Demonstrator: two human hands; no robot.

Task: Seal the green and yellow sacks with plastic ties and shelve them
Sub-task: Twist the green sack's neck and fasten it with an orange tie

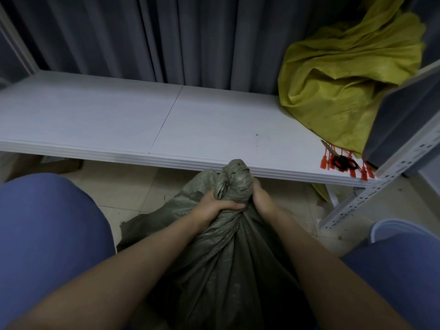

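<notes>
A dull green woven sack point(221, 253) stands on the floor between my knees, its mouth bunched into a neck that rises in front of the shelf edge. My left hand point(214, 207) grips the neck from the left, fingers curled round it. My right hand point(260, 197) grips the same neck from the right. A yellow sack point(338, 79) lies crumpled on the right end of the white shelf point(119, 115). Several orange plastic ties point(333, 160) lie at the shelf's front right corner, below the yellow sack.
Black-handled scissors point(344, 161) lie among the ties. A grey perforated shelf upright point(381, 182) slants down at the right. Grey curtains point(166, 36) hang behind the shelf. My knees in blue trousers point(47, 222) flank the sack on the tiled floor.
</notes>
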